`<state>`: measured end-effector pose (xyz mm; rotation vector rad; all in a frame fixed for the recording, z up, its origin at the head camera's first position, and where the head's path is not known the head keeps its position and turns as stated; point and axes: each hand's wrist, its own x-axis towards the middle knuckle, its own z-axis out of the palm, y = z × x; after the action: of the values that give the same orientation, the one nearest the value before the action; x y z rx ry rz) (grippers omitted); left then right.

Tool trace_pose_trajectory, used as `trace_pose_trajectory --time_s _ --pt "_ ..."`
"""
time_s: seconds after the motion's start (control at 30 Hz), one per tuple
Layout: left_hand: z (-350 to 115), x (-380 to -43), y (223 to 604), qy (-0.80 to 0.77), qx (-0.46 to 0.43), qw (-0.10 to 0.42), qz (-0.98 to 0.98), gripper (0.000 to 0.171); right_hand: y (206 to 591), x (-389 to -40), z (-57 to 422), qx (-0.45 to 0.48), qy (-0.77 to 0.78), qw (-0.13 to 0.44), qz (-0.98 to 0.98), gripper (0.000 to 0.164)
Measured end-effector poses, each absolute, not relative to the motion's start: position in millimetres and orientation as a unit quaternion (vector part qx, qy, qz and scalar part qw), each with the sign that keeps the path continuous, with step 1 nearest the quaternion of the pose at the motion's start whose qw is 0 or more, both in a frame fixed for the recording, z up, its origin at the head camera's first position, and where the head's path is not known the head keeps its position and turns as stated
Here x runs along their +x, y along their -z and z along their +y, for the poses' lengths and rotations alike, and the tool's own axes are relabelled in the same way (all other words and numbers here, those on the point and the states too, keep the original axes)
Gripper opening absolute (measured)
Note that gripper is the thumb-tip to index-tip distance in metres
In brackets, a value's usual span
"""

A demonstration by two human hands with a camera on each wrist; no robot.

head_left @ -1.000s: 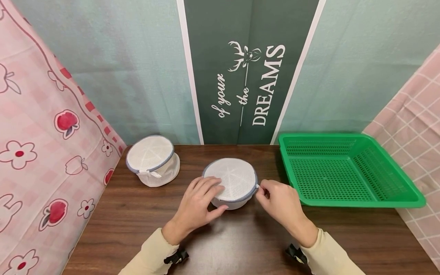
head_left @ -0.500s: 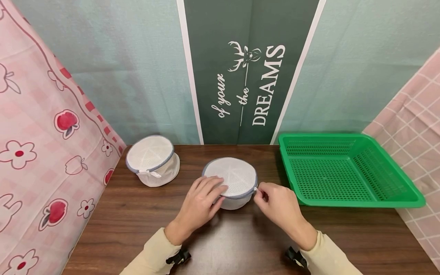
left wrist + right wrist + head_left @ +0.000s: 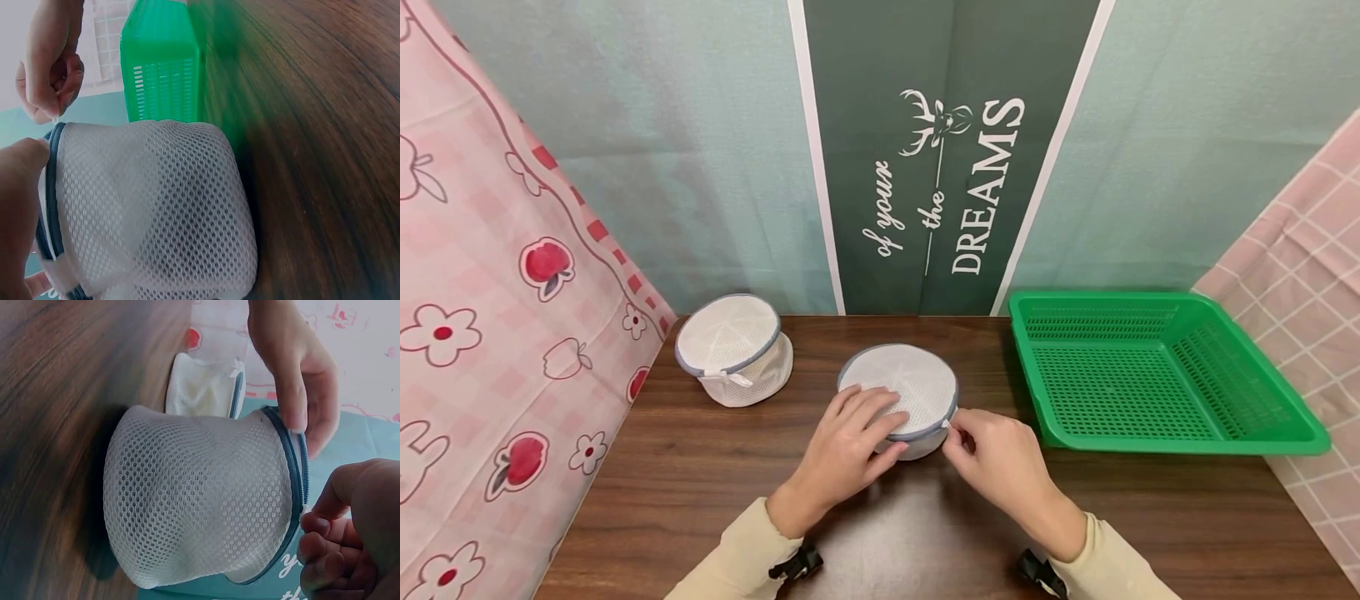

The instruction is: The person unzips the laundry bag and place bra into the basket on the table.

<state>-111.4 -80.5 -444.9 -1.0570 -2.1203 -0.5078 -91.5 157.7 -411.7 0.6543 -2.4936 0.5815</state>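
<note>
A round white mesh laundry bag (image 3: 913,375) with a blue zipper round its top rim stands upright in the middle of the table. My left hand (image 3: 853,437) holds its near-left rim, fingers across the mesh top and thumb at the zipper edge. At the near-right rim my right hand (image 3: 1000,454) pinches the white zipper pull (image 3: 305,510) between thumb and curled forefinger. The right wrist view shows the zipper teeth along the rim by my left thumb (image 3: 292,412). The mesh is too dense to tell what, if anything, lies inside.
Another white mesh bag (image 3: 730,337) with a blue rim stands at the back left, its top tilted. A green plastic basket (image 3: 1187,443) with slotted walls sits on the right of the wooden table (image 3: 647,483). Printed curtains hang behind and at both sides.
My right hand has drawn the zipper pull along the right rim, toward me and slightly left. The bag has shifted slightly left. My left hand has moved a little rightward.
</note>
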Motion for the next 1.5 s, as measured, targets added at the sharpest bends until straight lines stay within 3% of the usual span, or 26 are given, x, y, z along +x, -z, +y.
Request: trace_pose_trajectory --time_s 0.5,1.0,1.5 --pt "-75.8 -112.6 443.7 0.179 -0.415 0.353 -0.819 0.024 412.3 -85.2 148.9 0.262 -0.221 0.258 -0.903 0.027" --pt "-75.0 -111.4 445.2 0.174 -0.415 0.356 -0.819 0.032 412.8 -84.6 141.9 0.294 -0.23 0.264 -0.889 0.024" --pt "-76.3 -113.4 451.8 0.196 -0.427 0.374 -0.799 0.028 412.8 -88.7 147.8 0.334 -0.219 0.254 -0.881 0.027"
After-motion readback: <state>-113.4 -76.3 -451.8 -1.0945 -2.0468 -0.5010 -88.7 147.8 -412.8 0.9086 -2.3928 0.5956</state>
